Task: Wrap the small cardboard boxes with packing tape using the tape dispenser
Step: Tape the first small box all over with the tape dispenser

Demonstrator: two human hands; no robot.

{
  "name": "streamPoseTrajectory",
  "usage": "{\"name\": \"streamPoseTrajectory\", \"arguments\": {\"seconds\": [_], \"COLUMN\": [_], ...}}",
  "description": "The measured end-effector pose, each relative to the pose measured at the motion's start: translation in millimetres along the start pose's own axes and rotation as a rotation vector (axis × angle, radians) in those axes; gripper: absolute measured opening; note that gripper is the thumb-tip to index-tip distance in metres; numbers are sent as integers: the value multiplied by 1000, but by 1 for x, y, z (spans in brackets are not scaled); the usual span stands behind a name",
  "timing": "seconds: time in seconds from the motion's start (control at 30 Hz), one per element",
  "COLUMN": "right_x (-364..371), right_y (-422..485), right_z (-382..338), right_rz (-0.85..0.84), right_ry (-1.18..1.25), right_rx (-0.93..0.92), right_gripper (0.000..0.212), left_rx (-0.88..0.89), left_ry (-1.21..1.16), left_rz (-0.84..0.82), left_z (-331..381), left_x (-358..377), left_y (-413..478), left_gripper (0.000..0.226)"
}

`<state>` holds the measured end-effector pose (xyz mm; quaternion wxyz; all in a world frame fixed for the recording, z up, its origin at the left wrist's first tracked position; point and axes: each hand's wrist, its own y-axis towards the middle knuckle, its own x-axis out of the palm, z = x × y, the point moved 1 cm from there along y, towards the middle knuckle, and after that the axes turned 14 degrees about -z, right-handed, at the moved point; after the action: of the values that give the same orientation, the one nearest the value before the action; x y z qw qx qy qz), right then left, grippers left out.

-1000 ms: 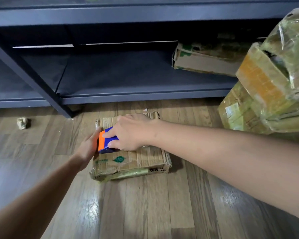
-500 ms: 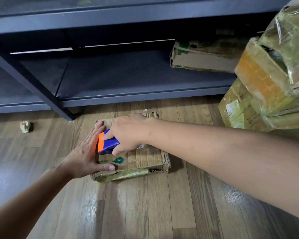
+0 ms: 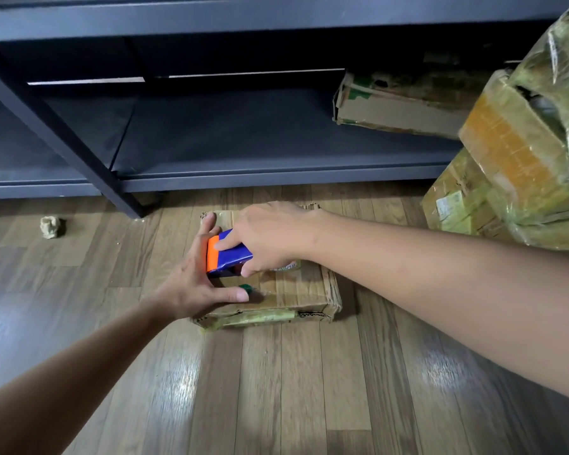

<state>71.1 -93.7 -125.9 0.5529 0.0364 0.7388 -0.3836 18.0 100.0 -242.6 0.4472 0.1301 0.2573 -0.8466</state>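
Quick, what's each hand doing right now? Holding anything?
Left hand: open, straight fingers pressing on the cardboard box.
Right hand: closed, gripping the blue-and-orange tape dispenser on top of the box.

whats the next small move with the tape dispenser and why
Probably draw the dispenser rightward across the top of the box. The right hand grips it at the box's left edge, the left hand lies flat against that edge, and most of the top lies to its right.
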Motion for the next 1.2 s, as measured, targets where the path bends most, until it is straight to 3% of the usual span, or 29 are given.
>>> {"name": "streamPoseTrajectory", "arguments": {"seconds": [0.3, 0.77, 1.2], "right_x": [17, 32, 37], "right_y": [-18, -25, -24], "right_z": [15, 8, 12], "right_rz": [-33, 65, 61], "right_ry": [100, 145, 123], "right_rx": [38, 105, 99], "right_gripper": [67, 53, 54], "left_rx": [42, 54, 59], "left_ry": [7, 118, 134], "left_rz": [51, 131, 128], "left_z": [10, 25, 22], "left_x": [28, 34, 34], "left_y": [11, 8, 7], "left_gripper": [158, 106, 109]}}
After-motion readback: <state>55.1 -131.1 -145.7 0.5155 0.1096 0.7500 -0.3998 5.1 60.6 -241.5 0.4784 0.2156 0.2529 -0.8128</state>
